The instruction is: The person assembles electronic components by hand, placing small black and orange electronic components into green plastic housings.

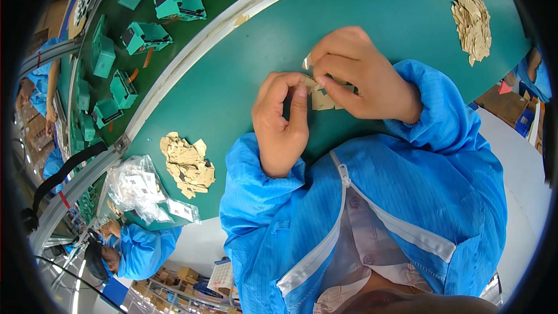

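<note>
Above the green table, my left hand (280,119) and my right hand (363,81) meet fingertip to fingertip. My left thumb and index finger pinch a small tan paper-like piece (310,82). My right thumb and a finger close on the same spot, partly hiding it. At the tip of my right index finger shows a small pale, shiny sliver (306,62), perhaps film or a label. Just beneath my right hand lie more flat tan pieces (322,101), partly covered by the fingers.
Left on the green table (244,52) is a pile of tan pieces (187,163), beside a clear plastic bag (136,189) with white labels. Another tan pile (471,20) lies far right. Beyond a metal rail (192,52), green plastic housings (177,3) stand on a belt. A co-worker (145,250) sits lower left.
</note>
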Demonstrator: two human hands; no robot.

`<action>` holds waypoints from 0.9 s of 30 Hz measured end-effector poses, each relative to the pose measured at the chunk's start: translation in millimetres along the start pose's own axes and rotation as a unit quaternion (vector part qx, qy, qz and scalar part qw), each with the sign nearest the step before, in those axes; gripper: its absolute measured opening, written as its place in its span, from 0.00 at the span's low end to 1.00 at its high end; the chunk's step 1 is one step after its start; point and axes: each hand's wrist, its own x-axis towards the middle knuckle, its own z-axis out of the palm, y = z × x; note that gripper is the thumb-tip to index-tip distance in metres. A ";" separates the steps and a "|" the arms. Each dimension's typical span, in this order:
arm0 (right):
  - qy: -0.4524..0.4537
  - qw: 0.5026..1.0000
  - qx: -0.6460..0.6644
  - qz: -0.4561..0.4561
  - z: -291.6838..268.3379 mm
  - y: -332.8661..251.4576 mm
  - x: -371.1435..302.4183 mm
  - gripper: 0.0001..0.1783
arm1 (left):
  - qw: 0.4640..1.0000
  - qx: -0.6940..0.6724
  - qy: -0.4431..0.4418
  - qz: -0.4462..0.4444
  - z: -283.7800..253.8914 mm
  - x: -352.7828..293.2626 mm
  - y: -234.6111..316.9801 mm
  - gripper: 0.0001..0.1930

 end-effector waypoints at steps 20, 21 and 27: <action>0.034 0.997 0.054 0.049 -3.7 -5.3 3.5 0.03 | 0.991 -0.124 -0.003 -0.043 -0.8 -3.6 2.0 0.03; 0.039 0.995 0.051 0.073 -5.4 -3.8 3.6 0.04 | 0.988 -0.144 0.010 -0.063 -0.4 -3.6 3.0 0.02; 0.010 0.997 0.017 0.072 -26.2 14.1 4.0 0.07 | 0.973 -0.222 0.021 -0.055 -8.3 -3.1 1.6 0.05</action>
